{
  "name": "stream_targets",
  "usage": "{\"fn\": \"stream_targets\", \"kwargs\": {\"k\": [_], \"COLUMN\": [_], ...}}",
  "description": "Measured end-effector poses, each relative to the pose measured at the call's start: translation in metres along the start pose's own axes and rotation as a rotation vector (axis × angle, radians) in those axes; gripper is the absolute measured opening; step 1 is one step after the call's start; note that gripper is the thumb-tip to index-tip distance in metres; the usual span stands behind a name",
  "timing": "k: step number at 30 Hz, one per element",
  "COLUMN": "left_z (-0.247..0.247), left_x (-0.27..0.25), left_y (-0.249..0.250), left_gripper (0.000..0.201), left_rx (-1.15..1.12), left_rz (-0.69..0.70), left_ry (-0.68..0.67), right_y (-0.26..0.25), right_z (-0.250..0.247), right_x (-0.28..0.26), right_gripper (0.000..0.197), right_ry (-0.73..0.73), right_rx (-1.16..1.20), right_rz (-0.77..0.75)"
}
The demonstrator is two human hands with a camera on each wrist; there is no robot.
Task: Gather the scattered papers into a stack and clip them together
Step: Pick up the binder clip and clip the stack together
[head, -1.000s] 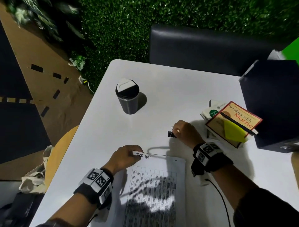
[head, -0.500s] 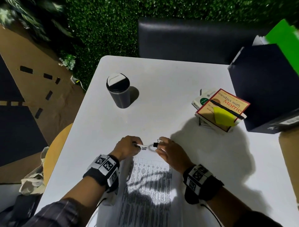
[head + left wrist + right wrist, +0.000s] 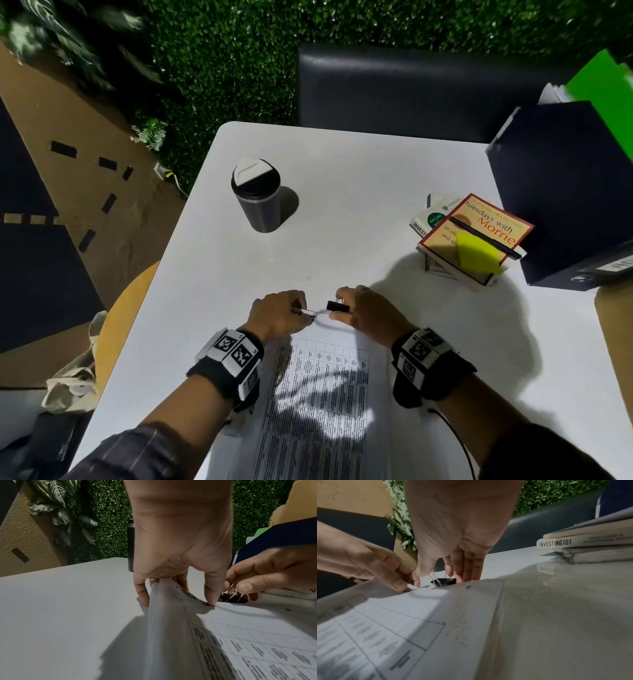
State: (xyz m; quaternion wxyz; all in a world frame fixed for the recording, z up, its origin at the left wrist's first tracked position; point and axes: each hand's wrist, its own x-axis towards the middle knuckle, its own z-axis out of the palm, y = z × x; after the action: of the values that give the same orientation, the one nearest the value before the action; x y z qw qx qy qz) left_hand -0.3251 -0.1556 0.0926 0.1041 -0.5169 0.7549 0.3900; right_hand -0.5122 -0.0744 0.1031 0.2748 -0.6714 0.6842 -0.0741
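A stack of printed papers [image 3: 318, 394] with a table on top lies on the white table [image 3: 342, 178] in front of me. My left hand [image 3: 279, 315] pinches the far left corner of the stack [image 3: 173, 601] and lifts it off the table. My right hand [image 3: 359, 308] pinches the wire handles of a black binder clip [image 3: 337, 306] at the stack's far edge. In the right wrist view the binder clip [image 3: 444, 582] sits right at the paper edge [image 3: 453, 592]. Whether its jaws grip the sheets I cannot tell.
A dark travel mug [image 3: 257, 195] with a white lid stands at the far left. Books [image 3: 472, 236] with a pen and a yellow note on top lie at the right, beside a dark blue binder [image 3: 565, 192]. A dark chair [image 3: 394, 85] stands behind the table.
My right hand picked the binder clip up near the books and brought it left to the stack's far edge. My left hand kept hold of the corner and raised it.
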Motion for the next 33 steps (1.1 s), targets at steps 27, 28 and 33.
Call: {"fn": "stream_targets", "kwargs": {"k": [27,28,33], "left_z": [0.002,0.001,0.005], "left_x": [-0.014,-0.015,-0.014], "left_y": [-0.01,-0.01,-0.013], "left_gripper": [0.012,0.012,0.01], "left_rx": [-0.472,-0.525,-0.533], "left_rz": [0.127,0.13,0.16], "left_ry": [0.017,0.008,0.052], "right_y": [0.001,0.002,0.0], "right_z": [-0.012,-0.01,-0.009], "right_x": [0.026,0.025,0.018], "right_gripper": [0.032,0.028,0.017], "right_ry": [-0.155,-0.158,-0.266], "right_rx": [0.293,0.3,0.356], "right_rz": [-0.196,-0.173,-0.061]}}
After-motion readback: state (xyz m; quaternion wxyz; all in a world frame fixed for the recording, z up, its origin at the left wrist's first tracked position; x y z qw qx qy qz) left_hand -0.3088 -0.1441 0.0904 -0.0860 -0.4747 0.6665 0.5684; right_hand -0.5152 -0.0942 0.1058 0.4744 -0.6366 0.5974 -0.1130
